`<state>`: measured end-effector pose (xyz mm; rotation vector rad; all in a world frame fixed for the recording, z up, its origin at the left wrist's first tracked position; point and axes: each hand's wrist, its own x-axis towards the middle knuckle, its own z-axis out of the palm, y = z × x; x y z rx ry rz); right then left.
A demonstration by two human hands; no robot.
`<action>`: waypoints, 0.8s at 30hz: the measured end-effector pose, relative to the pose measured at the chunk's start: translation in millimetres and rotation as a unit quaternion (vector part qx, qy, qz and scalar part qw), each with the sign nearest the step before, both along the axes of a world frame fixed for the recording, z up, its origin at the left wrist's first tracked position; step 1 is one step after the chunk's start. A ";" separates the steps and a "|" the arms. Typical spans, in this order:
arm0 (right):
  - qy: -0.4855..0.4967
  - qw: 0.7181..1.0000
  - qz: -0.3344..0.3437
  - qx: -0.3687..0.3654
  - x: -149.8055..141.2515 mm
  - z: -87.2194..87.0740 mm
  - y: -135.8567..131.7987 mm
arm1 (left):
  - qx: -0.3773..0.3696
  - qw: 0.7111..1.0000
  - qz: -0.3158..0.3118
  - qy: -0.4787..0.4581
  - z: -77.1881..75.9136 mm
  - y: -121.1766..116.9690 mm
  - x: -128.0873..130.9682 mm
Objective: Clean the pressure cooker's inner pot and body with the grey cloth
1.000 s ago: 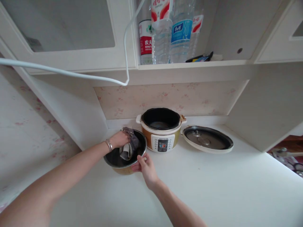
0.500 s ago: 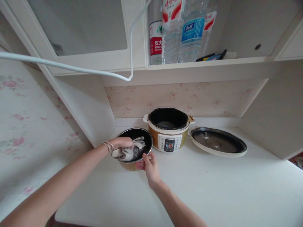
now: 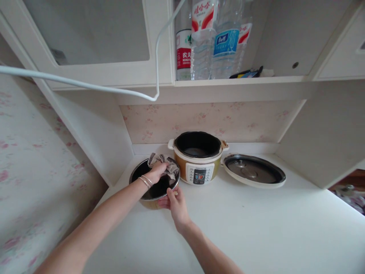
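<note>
A grey-brown cloth (image 3: 172, 170) is bunched under my left hand (image 3: 157, 173), whose fingers are closed on it inside the far right part of the inner pot (image 3: 155, 192). This pot has a dark inside, a shiny rim and a golden outer wall. My right hand (image 3: 176, 203) grips the pot's near right rim, thumb on top and fingers against the outside wall. Close by on the right stands the electric pressure cooker (image 3: 182, 169), lidless, with a black inside and a control panel in front. Its lid (image 3: 253, 173) lies upside down to the right.
Several plastic bottles (image 3: 225, 49) stand on the open shelf above the cooker. A white cable (image 3: 114, 89) hangs across the upper left. The white countertop (image 3: 228, 224) meets side panels at left and right.
My left hand has moved the cloth from the pot's near left side to its far right side. My right hand keeps its grip on the rim. The view has shifted slightly.
</note>
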<state>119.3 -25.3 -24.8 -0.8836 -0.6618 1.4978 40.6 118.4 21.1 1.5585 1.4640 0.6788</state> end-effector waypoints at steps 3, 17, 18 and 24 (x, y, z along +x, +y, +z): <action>0.004 1.000 0.006 -0.003 1.3 0.2 0.5 | -0.028 1.000 -0.009 -0.009 2.6 -5.6 -12.4; 0.002 1.000 0.031 0.006 5.9 2.8 2.0 | 0.254 0.685 -0.427 0.533 23.2 -30.2 -66.1; 0.002 0.999 0.032 0.007 6.0 2.6 2.0 | 0.292 0.665 -0.418 0.546 16.4 -24.9 -71.8; -0.003 0.999 0.032 0.007 5.6 0.4 3.0 | 0.416 0.610 -0.417 0.529 7.4 13.6 -89.0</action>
